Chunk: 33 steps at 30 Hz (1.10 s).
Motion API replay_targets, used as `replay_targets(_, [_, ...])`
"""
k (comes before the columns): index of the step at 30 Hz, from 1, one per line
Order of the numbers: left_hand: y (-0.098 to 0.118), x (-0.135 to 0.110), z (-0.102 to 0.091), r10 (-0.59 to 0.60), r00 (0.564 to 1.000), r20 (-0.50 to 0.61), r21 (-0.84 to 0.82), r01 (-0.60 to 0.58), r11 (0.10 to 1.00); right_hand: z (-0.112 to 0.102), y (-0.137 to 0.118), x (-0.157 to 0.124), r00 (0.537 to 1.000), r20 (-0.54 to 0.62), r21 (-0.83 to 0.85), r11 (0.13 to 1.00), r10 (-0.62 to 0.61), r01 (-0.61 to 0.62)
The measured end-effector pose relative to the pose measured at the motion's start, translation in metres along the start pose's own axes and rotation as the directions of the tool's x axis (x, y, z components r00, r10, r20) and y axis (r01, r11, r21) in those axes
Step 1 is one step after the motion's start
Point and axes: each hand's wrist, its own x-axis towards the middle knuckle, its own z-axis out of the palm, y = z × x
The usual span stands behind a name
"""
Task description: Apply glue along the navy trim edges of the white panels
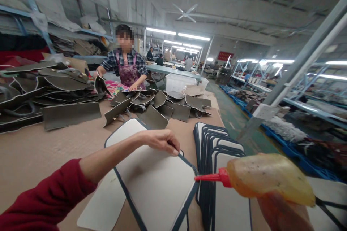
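Observation:
A white panel with a dark blue edge strip (159,184) is tilted up in front of me. My left hand (162,141) pinches its upper right edge between thumb and fingers. In my right hand (282,211) is a yellowish squeeze bottle (268,175) with a red nozzle, lying sideways in the grip. The nozzle tip meets the panel's right corner, at the dark strip. Most of my right hand's fingers are hidden behind the bottle. Beneath the held panel, a plain white piece (104,202) lies on the table.
A stack of similar dark-edged panels (227,195) fans out at the right. Dark olive pieces (72,115) are heaped along the far side of the brown table (29,158). Across it, a co-worker (126,61) handles some of them. A slanted metal post (295,65) rises at right.

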Motion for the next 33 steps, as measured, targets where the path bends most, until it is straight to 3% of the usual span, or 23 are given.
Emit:
replay_targets(3, [0.000,-0.002,0.000,0.005,0.999,-0.038,0.043,-0.004,0.999,0.002,0.000,-0.001,0.997,-0.073,0.038,0.999,0.007,-0.004])
replay_targets(8, [0.002,-0.005,0.000,-0.029,0.996,-0.080,0.102,0.037,0.994,-0.004,0.010,0.003,0.994,0.022,0.051,0.993,-0.105,0.103])
replay_targets(12, [0.000,-0.006,0.000,-0.037,0.995,-0.094,0.076,0.044,0.996,-0.002,0.010,0.000,0.992,0.020,0.068,0.990,-0.124,0.122])
replay_targets(14, [-0.001,-0.006,0.000,-0.045,0.993,-0.111,0.062,0.053,0.997,-0.002,0.010,-0.004,0.995,0.013,0.072,0.993,-0.097,0.096])
replay_targets(19, [-0.002,-0.006,0.001,-0.078,0.986,-0.150,0.034,0.084,0.996,-0.011,0.018,-0.019,0.993,-0.057,0.088,0.991,0.106,-0.101])
replay_targets(23, [-0.005,-0.006,0.002,-0.092,0.981,-0.170,0.017,0.096,0.995,-0.012,0.019,-0.024,0.993,-0.058,0.105,0.989,0.106,-0.100])
replay_targets(33, [-0.008,-0.006,0.002,-0.111,0.979,-0.171,-0.053,0.103,0.993,-0.047,0.028,-0.014,0.982,0.171,0.044,0.995,0.076,-0.085])
